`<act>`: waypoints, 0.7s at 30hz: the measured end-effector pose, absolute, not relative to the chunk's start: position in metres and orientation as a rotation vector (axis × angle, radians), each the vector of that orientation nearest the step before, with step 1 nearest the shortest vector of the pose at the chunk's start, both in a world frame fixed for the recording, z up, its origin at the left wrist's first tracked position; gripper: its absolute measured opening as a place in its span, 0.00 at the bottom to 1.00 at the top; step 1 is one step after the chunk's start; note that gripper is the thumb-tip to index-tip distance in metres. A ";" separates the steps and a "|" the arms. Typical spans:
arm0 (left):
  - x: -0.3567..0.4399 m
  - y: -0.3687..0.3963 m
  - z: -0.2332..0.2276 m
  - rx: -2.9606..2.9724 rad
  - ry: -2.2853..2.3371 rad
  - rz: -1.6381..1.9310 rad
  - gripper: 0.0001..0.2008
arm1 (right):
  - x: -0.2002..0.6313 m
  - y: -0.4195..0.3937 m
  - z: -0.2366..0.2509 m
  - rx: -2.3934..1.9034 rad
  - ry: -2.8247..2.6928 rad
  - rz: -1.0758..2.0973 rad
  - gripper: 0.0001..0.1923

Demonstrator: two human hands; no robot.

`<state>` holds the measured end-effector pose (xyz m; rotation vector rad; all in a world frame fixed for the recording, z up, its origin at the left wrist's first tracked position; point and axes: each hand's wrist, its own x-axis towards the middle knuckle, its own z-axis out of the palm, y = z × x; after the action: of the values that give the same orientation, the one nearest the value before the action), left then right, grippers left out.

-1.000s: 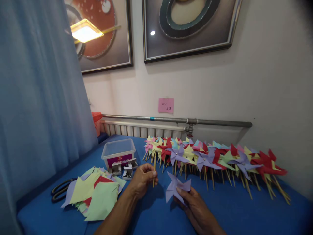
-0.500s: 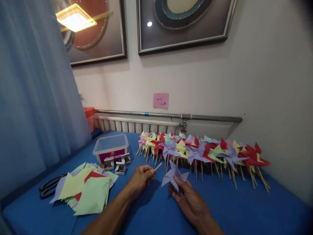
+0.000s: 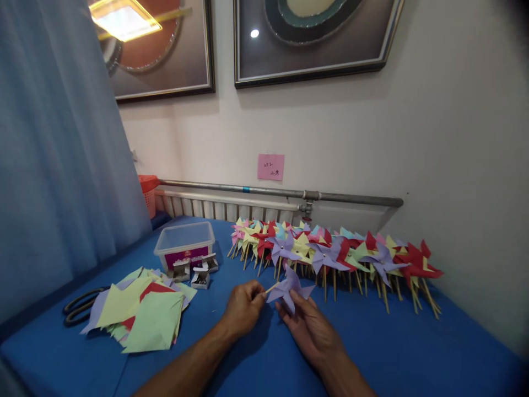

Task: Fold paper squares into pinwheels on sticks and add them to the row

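Observation:
Between thumb and fingers, my left hand (image 3: 247, 305) pinches a thin wooden stick (image 3: 273, 288) that points right. The far end of the stick meets the left side of a purple paper pinwheel (image 3: 288, 289); whether they are joined I cannot tell. My right hand (image 3: 308, 325) holds that pinwheel from its lower right, thumb on the paper, fingers beneath. Just behind it stand rows of finished pinwheels on sticks (image 3: 328, 256) in purple, red, yellow, green and pink.
Left of my hands lies a pile of coloured paper squares (image 3: 155, 322), with black-handled scissors (image 3: 82, 306) beside it. Small open boxes (image 3: 200, 277) of metal bits sit before a clear plastic tub (image 3: 184, 240). A blue cloth (image 3: 256, 364) covers the table. Behind runs a radiator (image 3: 227, 201).
My left hand has moved slightly right and down, bringing the stick's end up to the purple pinwheel. The pinwheel has shifted a little left. The whole view has moved slightly.

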<state>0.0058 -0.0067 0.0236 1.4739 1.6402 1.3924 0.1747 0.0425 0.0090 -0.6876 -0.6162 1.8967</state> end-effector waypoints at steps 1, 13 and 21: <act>0.006 -0.006 0.023 1.422 1.614 1.408 0.09 | 0.175 0.044 0.010 -0.681 -0.614 1.897 0.16; 0.007 0.001 0.014 1.222 1.456 1.395 0.09 | 0.169 0.040 0.005 -0.692 -0.605 1.887 0.15; 0.017 -0.004 0.015 1.256 1.451 1.376 0.16 | 0.166 0.036 0.007 -0.670 -0.648 1.858 0.17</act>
<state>0.0174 -0.0040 0.0154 1.2562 1.4514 1.3762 0.1655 0.0358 0.0067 -0.6701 -0.6478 1.8581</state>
